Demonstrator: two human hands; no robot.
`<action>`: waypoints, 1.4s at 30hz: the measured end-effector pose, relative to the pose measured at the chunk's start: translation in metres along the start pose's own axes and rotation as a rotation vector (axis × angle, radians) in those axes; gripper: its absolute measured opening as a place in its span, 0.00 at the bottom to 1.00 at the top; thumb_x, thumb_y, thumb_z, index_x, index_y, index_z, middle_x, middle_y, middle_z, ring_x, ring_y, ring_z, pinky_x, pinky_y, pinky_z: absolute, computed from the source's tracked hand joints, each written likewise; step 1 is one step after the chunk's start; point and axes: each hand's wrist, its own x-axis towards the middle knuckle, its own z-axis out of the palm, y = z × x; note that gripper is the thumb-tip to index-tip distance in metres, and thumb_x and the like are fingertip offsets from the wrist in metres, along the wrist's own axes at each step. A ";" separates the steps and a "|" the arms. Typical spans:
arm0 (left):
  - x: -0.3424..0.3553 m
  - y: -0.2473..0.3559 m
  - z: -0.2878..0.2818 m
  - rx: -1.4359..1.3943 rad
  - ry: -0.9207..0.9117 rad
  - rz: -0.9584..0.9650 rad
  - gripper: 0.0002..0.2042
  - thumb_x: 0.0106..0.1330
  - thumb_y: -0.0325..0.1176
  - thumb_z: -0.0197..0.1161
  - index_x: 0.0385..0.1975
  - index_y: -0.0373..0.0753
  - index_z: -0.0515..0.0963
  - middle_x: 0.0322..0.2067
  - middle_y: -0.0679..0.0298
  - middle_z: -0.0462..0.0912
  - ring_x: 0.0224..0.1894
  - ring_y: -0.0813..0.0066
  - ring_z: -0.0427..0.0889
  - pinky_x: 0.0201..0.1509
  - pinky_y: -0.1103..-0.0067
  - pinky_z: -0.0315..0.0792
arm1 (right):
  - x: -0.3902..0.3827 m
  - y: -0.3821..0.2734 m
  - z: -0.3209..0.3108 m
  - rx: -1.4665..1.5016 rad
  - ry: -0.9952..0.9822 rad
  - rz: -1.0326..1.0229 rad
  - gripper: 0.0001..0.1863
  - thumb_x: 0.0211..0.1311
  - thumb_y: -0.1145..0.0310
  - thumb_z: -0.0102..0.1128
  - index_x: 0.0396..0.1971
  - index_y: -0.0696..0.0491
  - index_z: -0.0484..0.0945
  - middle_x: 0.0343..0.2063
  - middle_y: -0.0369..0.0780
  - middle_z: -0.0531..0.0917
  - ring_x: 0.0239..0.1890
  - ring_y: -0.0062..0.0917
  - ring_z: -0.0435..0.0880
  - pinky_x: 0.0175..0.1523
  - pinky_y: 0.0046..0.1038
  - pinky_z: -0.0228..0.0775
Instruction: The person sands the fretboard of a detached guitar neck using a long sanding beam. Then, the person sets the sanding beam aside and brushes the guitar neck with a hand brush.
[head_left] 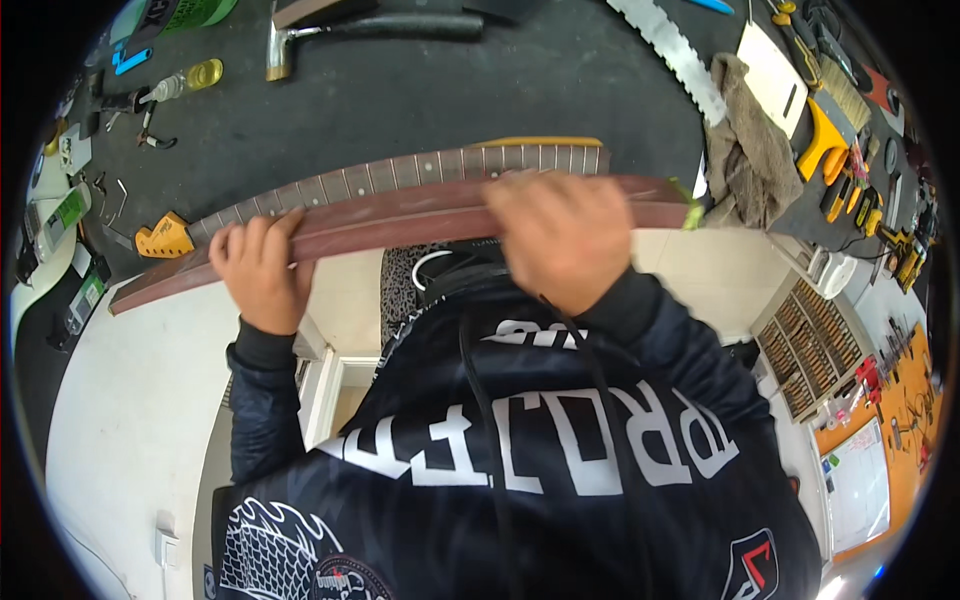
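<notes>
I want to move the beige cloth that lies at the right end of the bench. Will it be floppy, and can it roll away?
The beige cloth lies crumpled in soft folds, so it is probably floppy and would sag when lifted. It looks thin, so likely light. With no round shape, it should not roll; pushed on the dark bench, it may bunch up.

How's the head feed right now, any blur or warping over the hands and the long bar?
Head view: the right hand is motion-smeared, the left hand sharper; fisheye bows the reddish bar and the guitar neck behind it; lighting is even, no glare on the dark bench; corners are black.
</notes>
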 end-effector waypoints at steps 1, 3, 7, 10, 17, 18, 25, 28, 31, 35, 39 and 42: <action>0.006 0.024 -0.003 -0.012 0.011 -0.003 0.27 0.43 0.31 0.75 0.50 0.49 0.84 0.40 0.66 0.80 0.46 0.64 0.79 0.65 0.61 0.63 | -0.009 0.013 -0.013 0.013 -0.065 0.015 0.18 0.50 0.70 0.64 0.45 0.48 0.85 0.38 0.34 0.87 0.40 0.28 0.85 0.42 0.33 0.70; 0.044 0.088 -0.001 -0.022 0.028 0.041 0.13 0.57 0.33 0.67 0.43 0.50 0.82 0.38 0.74 0.81 0.41 0.72 0.79 0.65 0.62 0.65 | -0.046 0.066 -0.039 -0.084 -0.018 0.002 0.22 0.44 0.74 0.65 0.45 0.48 0.86 0.40 0.35 0.89 0.42 0.31 0.87 0.44 0.34 0.72; 0.057 0.116 0.006 -0.028 0.044 0.038 0.11 0.61 0.34 0.64 0.43 0.49 0.83 0.37 0.74 0.80 0.41 0.73 0.78 0.64 0.62 0.67 | -0.063 0.084 -0.053 -0.076 -0.032 0.043 0.25 0.40 0.75 0.65 0.46 0.50 0.86 0.42 0.38 0.89 0.42 0.34 0.88 0.48 0.37 0.73; 0.015 0.036 0.002 0.057 0.052 -0.005 0.16 0.56 0.33 0.68 0.46 0.50 0.84 0.38 0.74 0.81 0.42 0.71 0.79 0.66 0.61 0.63 | -0.026 0.014 -0.011 -0.038 0.026 0.007 0.19 0.48 0.72 0.64 0.44 0.48 0.85 0.39 0.35 0.88 0.41 0.27 0.87 0.44 0.33 0.71; 0.043 0.124 0.005 -0.058 -0.004 0.003 0.23 0.49 0.28 0.71 0.49 0.49 0.84 0.40 0.71 0.82 0.47 0.67 0.79 0.68 0.61 0.62 | -0.063 0.094 -0.056 -0.070 -0.047 -0.032 0.23 0.41 0.73 0.66 0.45 0.50 0.86 0.43 0.37 0.89 0.44 0.32 0.87 0.45 0.35 0.72; 0.049 0.133 0.008 -0.036 0.027 0.034 0.23 0.49 0.27 0.71 0.50 0.49 0.84 0.40 0.73 0.82 0.46 0.69 0.80 0.68 0.61 0.62 | -0.064 0.096 -0.052 -0.072 -0.040 -0.032 0.23 0.41 0.73 0.66 0.45 0.50 0.86 0.43 0.37 0.89 0.44 0.32 0.87 0.45 0.35 0.72; -0.006 0.030 0.004 0.030 0.027 -0.057 0.24 0.47 0.29 0.71 0.50 0.49 0.84 0.40 0.70 0.81 0.46 0.67 0.79 0.66 0.61 0.60 | -0.030 0.013 -0.004 -0.062 0.019 -0.017 0.23 0.43 0.72 0.66 0.46 0.48 0.85 0.42 0.35 0.88 0.44 0.29 0.87 0.46 0.34 0.71; 0.024 0.088 0.002 0.022 0.026 0.013 0.25 0.48 0.30 0.73 0.51 0.49 0.83 0.40 0.71 0.81 0.46 0.68 0.79 0.65 0.63 0.63 | -0.049 0.060 -0.034 -0.090 -0.030 -0.040 0.23 0.44 0.71 0.66 0.46 0.48 0.85 0.42 0.35 0.89 0.44 0.30 0.87 0.46 0.35 0.71; 0.052 0.127 0.006 -0.034 0.014 0.061 0.24 0.48 0.30 0.73 0.49 0.50 0.83 0.40 0.72 0.81 0.46 0.69 0.79 0.66 0.62 0.65 | -0.067 0.098 -0.056 -0.079 -0.025 -0.014 0.23 0.41 0.73 0.65 0.45 0.50 0.85 0.41 0.37 0.90 0.41 0.31 0.88 0.47 0.34 0.72; 0.016 0.033 -0.006 0.003 -0.019 -0.009 0.25 0.47 0.28 0.72 0.49 0.50 0.84 0.40 0.70 0.80 0.47 0.66 0.79 0.66 0.62 0.60 | -0.024 0.015 -0.009 -0.005 0.028 0.019 0.25 0.41 0.74 0.65 0.46 0.51 0.85 0.40 0.37 0.89 0.42 0.31 0.88 0.48 0.34 0.72; 0.019 0.039 0.000 -0.004 -0.027 0.024 0.25 0.46 0.28 0.72 0.49 0.49 0.83 0.40 0.69 0.80 0.47 0.65 0.79 0.64 0.62 0.62 | -0.022 0.029 -0.015 -0.056 0.043 -0.033 0.19 0.47 0.72 0.65 0.43 0.48 0.84 0.36 0.33 0.87 0.39 0.26 0.87 0.42 0.32 0.69; 0.060 0.128 0.002 -0.060 -0.023 0.063 0.22 0.49 0.32 0.74 0.47 0.49 0.82 0.38 0.69 0.80 0.46 0.68 0.80 0.66 0.61 0.66 | -0.052 0.104 -0.064 -0.087 -0.057 -0.029 0.22 0.40 0.75 0.67 0.42 0.49 0.85 0.37 0.34 0.89 0.38 0.30 0.87 0.42 0.35 0.69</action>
